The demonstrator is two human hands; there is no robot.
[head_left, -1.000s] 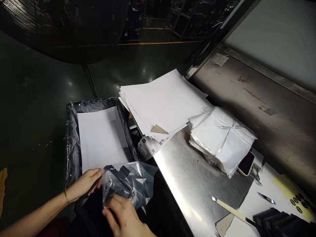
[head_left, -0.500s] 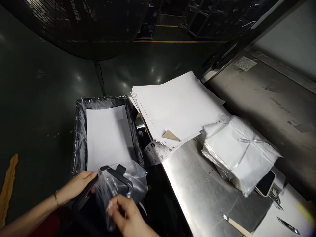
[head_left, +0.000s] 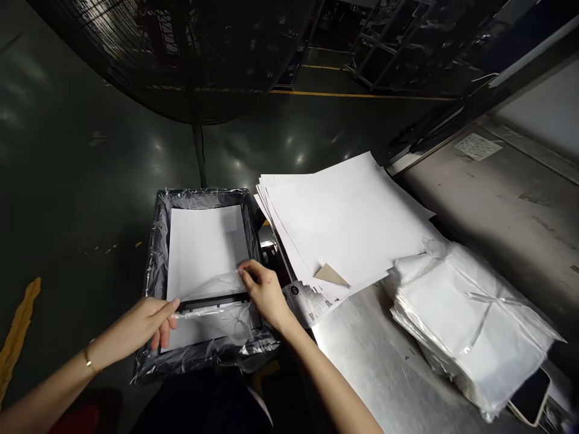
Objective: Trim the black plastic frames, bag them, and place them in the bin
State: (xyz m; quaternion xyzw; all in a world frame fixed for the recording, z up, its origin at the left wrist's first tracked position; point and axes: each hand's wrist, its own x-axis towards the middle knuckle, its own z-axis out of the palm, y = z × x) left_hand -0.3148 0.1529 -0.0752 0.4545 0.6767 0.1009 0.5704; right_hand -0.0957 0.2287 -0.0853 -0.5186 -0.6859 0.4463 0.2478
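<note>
A long black plastic part (head_left: 210,302), partly inside a clear plastic bag (head_left: 221,322), lies across the lower half of a black bin (head_left: 150,271) lined with clear film. My left hand (head_left: 149,322) is closed on the left end of the part and bag, thumb on top. At the other end, my right hand (head_left: 262,289) pinches the bag's film between thumb and fingers. White paper sheets (head_left: 203,247) lie inside the bin beneath the bag. The full shape of the part is hard to make out through the film.
Right of the bin, a metal table (head_left: 362,355) bears a stack of large white sheets (head_left: 335,211). A tied bundle of clear bags (head_left: 474,307) partly covers a phone (head_left: 531,395). Beyond the bin stands a large fan (head_left: 181,54).
Both hands have brought the bagged black part from in front of the bin to over the paper inside it. My right hand has moved up and forward. The view has shifted slightly.
</note>
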